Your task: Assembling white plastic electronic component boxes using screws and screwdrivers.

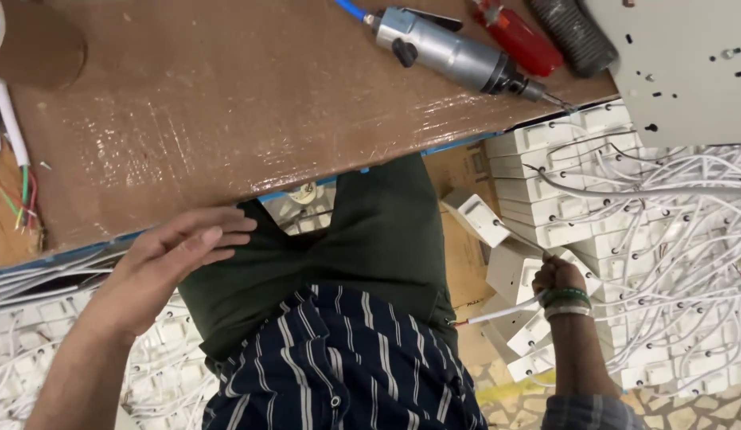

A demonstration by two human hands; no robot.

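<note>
The right hand (558,275) reaches down beside the person's leg and is closed on a small white box (520,269) with a white wire (498,313), at the edge of a big pile of white boxes (625,239). The wires there are tangled, so I think pulling one box could drag others along or tip the stack. The left hand (175,255) is open wide and flat, holding nothing, at the edge of the brown surface (251,119). On the surface lie one grey air screwdriver (454,54) and one red tool (518,36). The boxes are too many to count.
</note>
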